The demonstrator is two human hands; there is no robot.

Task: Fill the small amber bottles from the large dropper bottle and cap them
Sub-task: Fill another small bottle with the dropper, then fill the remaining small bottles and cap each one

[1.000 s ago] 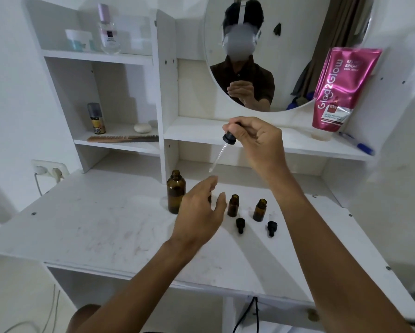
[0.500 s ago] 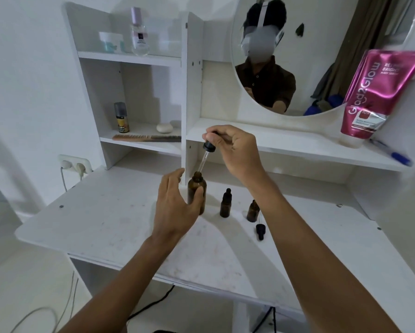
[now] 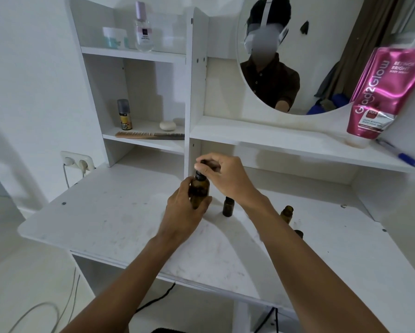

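The large amber dropper bottle stands on the white desk, and my left hand is wrapped around its body. My right hand pinches the black dropper cap, which sits on the bottle's neck. To the right stands a small amber bottle; my right wrist hides its top. Farther right is another small amber bottle with an open neck. A loose black cap lies just in front of it, partly behind my right forearm.
A low shelf runs behind the bottles, with a pink tube and a blue pen at its right end. Left shelves hold a comb, a spray can and jars. A wall socket is at the left.
My right hand has lowered the dropper from mid-air into the large bottle, and the cap now sits on its neck. My left hand moved left from the small bottles and gripped the large bottle.
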